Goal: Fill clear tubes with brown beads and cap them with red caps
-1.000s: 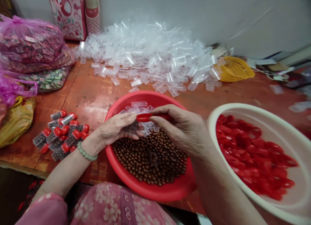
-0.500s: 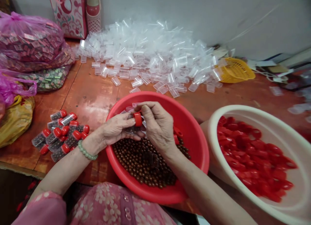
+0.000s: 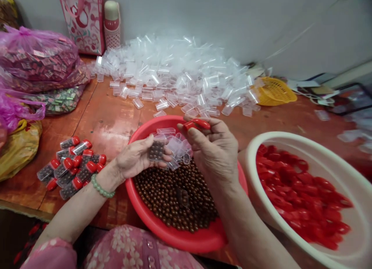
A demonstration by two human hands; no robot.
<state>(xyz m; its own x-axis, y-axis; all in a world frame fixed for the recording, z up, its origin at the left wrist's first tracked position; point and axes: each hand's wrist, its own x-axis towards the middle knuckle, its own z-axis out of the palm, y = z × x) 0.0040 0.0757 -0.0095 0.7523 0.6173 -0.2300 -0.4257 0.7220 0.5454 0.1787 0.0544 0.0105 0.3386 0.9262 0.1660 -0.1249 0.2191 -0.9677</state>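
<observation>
My left hand holds a small clear plastic container full of dark brown balls, its top uncapped. Up and to the right, my right hand pinches red plastic caps between thumb and fingers; two seem to show. Both hands are over a red basin that holds brown balls. Inside the basin, empty clear containers lie at the far side, and one more container rests on the balls.
Filled, red-capped containers lie in a heap at the left. A cream tub of red caps stands at the right. Behind is a big pile of clear containers, beside a yellow basket. Plastic bags sit far left.
My hands have parted. The right one has moved up and right with red caps, away from the container, which now shows in my left palm. The view has tilted slightly.
</observation>
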